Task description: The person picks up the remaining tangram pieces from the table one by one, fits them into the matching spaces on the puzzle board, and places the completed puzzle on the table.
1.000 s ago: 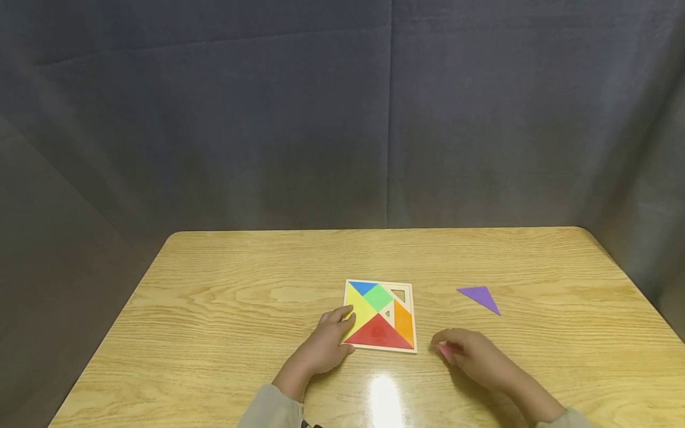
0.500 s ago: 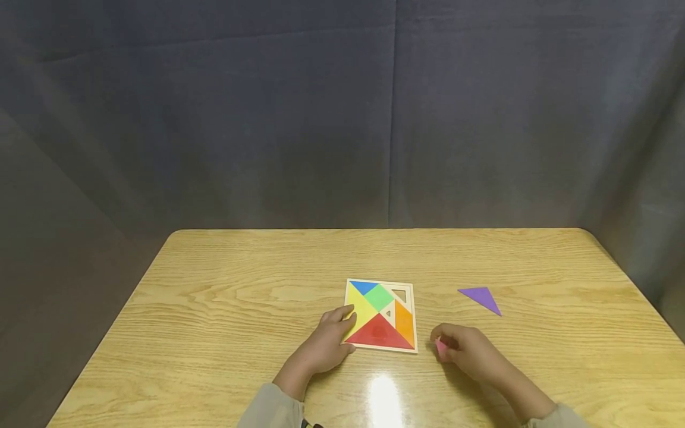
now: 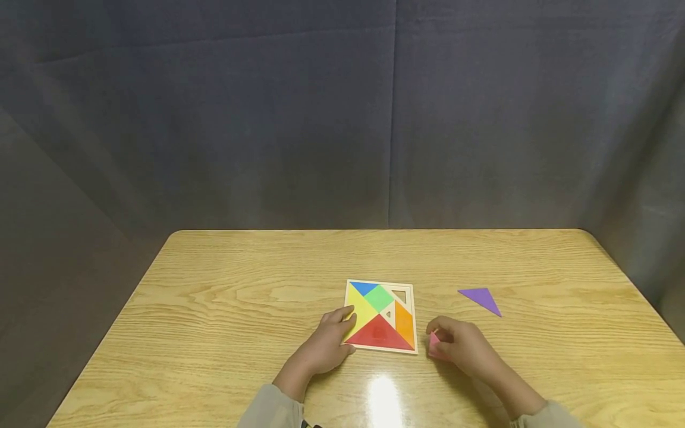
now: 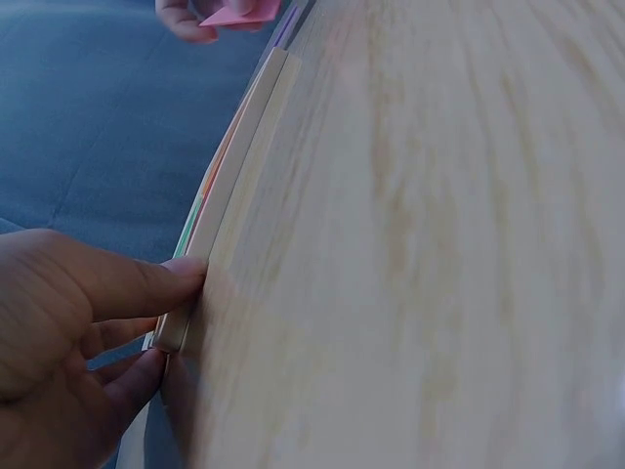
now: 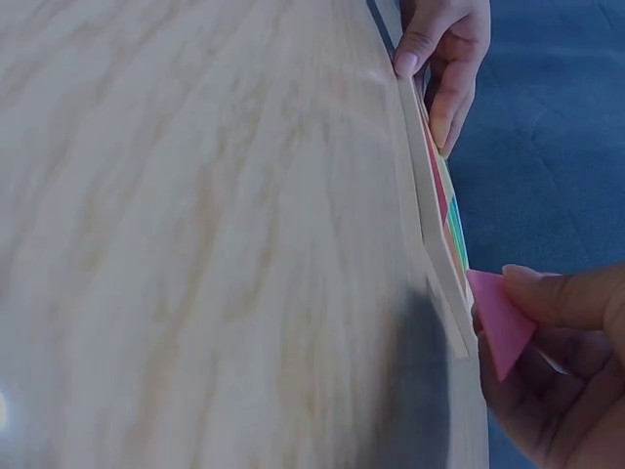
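A square wooden tangram board (image 3: 414, 318) lies on the table with blue, green, yellow, red and orange pieces set in it. Two triangular recesses on its right side show bare wood. At the board's lower left corner my left hand (image 3: 325, 346) grips the frame, thumb on the near edge and fingertips over the yellow piece (image 3: 361, 308). Just right of the board, my right hand (image 3: 467, 346) pinches a small pink triangle (image 5: 501, 318) between thumb and fingers. The triangle is tilted and held apart from the board.
A purple triangle (image 3: 483, 300) lies on the wooden table (image 3: 257, 285), right of the board and beyond my right hand. Dark curtains (image 3: 299, 131) hang behind the table and at its sides.
My right hand has shifted slightly left and away from me, towards the board, and more of the pink triangle shows. My left hand and the board have stayed in place.
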`<state>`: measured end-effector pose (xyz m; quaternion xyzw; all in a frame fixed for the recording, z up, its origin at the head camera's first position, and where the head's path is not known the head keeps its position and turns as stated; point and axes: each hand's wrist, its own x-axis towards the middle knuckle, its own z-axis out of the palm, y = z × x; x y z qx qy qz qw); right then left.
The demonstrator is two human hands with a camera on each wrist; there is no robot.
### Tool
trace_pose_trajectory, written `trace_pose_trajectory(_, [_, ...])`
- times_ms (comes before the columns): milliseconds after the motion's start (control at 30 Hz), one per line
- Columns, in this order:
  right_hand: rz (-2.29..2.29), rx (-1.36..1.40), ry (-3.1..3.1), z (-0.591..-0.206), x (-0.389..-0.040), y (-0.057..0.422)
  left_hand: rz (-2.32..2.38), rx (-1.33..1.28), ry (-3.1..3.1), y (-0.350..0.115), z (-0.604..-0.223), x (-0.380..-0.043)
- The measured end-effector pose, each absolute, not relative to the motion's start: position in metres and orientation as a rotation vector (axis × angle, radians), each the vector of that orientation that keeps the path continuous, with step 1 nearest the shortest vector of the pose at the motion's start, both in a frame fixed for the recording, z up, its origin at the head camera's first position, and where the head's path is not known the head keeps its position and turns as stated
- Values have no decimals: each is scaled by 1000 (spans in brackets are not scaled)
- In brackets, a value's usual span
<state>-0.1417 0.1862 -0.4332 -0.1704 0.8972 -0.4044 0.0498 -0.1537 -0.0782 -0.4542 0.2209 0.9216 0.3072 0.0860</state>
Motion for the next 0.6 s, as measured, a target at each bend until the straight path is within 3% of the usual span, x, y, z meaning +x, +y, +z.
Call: trace_pose_trajectory(600, [-1429, -219, 2731, -431, -153, 165, 916, 669, 2750, -79, -455, -153])
